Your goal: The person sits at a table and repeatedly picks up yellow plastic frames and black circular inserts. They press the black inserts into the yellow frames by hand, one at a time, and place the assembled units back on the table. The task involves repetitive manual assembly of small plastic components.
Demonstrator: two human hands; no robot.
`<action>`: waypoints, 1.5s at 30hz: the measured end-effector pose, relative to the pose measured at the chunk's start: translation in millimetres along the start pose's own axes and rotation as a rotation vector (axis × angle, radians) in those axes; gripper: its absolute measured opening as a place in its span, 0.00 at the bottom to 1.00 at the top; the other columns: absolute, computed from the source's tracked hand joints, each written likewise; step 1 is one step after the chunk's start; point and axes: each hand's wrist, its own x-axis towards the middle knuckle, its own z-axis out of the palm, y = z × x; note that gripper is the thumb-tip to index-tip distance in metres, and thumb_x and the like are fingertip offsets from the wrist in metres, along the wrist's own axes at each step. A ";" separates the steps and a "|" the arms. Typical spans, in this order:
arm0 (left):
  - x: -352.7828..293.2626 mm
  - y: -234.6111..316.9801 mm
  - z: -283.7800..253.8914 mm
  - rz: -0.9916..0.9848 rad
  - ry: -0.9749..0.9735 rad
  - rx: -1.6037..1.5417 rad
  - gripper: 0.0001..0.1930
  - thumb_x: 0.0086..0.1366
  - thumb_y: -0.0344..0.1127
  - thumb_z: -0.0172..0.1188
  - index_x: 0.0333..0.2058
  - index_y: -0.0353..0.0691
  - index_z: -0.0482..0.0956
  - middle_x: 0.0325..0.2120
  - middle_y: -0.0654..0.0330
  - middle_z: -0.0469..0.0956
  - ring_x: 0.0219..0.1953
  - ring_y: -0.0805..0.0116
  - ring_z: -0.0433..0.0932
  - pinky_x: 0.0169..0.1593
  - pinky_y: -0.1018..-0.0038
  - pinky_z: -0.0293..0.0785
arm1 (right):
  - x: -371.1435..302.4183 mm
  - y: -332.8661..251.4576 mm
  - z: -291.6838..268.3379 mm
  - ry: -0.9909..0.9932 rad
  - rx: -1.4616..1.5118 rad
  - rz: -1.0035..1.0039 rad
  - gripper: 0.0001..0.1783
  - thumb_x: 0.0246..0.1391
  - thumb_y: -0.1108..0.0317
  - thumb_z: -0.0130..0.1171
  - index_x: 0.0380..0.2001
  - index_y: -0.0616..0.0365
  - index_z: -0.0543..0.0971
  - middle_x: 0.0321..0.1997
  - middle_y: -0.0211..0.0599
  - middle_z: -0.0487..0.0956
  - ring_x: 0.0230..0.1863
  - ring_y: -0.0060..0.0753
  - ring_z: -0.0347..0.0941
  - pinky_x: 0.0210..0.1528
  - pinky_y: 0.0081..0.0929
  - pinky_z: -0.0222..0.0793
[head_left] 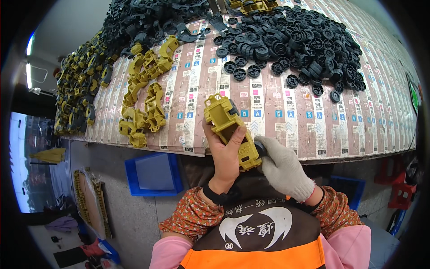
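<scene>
Just over the table's front edge, my bare left hand [222, 157] grips a yellow plastic toy truck body [224, 117], thumb laid across its side. A black wheel shows on the truck's far right side. My right hand [285, 169], in a pale knitted glove, is closed at the truck's near right side. Between its fingers and the body sits a black wheel [260, 148], partly hidden by the glove. Ahead of my hands, a large heap of loose black toy wheels [300, 42] spreads over the table [273, 107], some lying singly at its near edge.
Several bare yellow truck bodies [154, 107] lie in rows left of my hands. Beyond them rises a pile of dark plastic parts [148, 22]. Yellow-and-black pieces [80, 85] crowd the far left end. Below the table stand a blue bin [154, 175] and red stools [402, 195].
</scene>
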 end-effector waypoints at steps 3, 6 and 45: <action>-0.4 0.5 1.1 0.020 -0.003 0.002 0.31 0.72 0.26 0.68 0.66 0.45 0.61 0.51 0.65 0.74 0.49 0.74 0.77 0.54 0.73 0.78 | -3.9 6.5 3.9 0.072 0.081 -0.040 0.28 0.58 0.79 0.55 0.63 0.65 0.74 0.48 0.62 0.82 0.50 0.69 0.80 0.52 0.53 0.77; 0.9 2.5 -1.4 0.020 -0.023 0.045 0.34 0.72 0.25 0.68 0.69 0.46 0.59 0.52 0.65 0.74 0.50 0.74 0.77 0.54 0.73 0.78 | -9.4 -5.1 2.4 0.117 -0.004 -0.119 0.30 0.57 0.78 0.57 0.64 0.66 0.73 0.46 0.64 0.82 0.46 0.70 0.81 0.48 0.54 0.78; 27.1 -2.6 -17.4 -0.453 -0.111 -0.379 0.27 0.78 0.43 0.60 0.70 0.43 0.67 0.57 0.56 0.80 0.56 0.60 0.82 0.56 0.61 0.84 | 29.0 -5.5 -76.2 -0.048 0.015 -0.006 0.13 0.66 0.62 0.63 0.44 0.60 0.78 0.42 0.43 0.83 0.39 0.40 0.83 0.38 0.36 0.80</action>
